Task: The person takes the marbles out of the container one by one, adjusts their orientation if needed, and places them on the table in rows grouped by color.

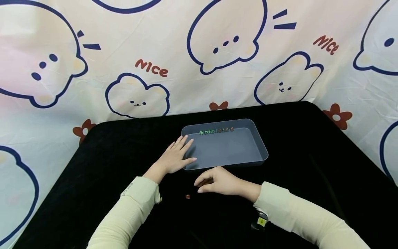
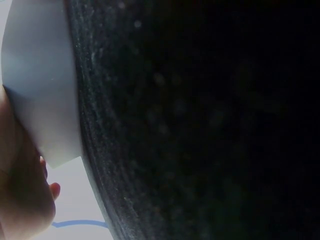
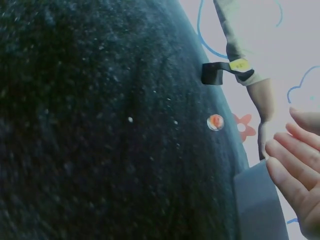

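Note:
A single orange-red glass marble lies on the black cloth in front of the tray. Just to its right hovers my right hand, thumb and fingers loosely bent with a gap between them; in the right wrist view nothing sits in the fingers, and the marble is apart from them. My left hand has its fingers spread over the left rim of a shallow grey tray. Inside, along the tray's back wall, runs a row of several marbles, green at the left and reddish at the right.
Black cloth covers the table, whose back edge meets a curtain printed with cartoon bears. Each sleeve ends near a wrist strap; a yellow label marks the right one. The left wrist's black camera shows in the right wrist view.

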Motion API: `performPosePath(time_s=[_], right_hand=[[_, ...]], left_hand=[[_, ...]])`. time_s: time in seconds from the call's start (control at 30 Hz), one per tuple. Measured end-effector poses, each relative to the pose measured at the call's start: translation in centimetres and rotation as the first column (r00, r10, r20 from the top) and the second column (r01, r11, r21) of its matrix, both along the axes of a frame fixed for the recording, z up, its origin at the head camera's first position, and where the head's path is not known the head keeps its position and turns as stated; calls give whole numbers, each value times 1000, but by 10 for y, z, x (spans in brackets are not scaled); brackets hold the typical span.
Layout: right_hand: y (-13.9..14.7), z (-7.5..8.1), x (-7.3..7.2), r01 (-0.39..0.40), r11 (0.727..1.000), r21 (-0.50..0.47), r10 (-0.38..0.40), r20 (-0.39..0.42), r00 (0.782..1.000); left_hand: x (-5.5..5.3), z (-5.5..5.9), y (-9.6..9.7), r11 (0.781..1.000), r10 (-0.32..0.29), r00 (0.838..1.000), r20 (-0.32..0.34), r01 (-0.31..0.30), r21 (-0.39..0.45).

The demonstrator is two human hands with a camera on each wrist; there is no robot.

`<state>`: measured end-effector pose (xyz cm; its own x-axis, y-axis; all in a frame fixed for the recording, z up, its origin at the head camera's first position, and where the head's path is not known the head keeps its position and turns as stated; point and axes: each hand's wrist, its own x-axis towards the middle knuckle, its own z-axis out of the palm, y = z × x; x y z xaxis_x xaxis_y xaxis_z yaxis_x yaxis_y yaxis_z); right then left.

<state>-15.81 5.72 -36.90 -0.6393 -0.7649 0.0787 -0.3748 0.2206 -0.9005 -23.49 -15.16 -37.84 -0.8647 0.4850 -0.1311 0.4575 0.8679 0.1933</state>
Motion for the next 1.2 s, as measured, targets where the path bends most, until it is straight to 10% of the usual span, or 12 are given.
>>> performPosePath(time_s=[1.2], right_hand=[[41, 30, -32, 236, 970, -52, -234, 36, 972]], left_hand=[[0, 1, -3, 999, -23, 998, 51, 22, 31]])
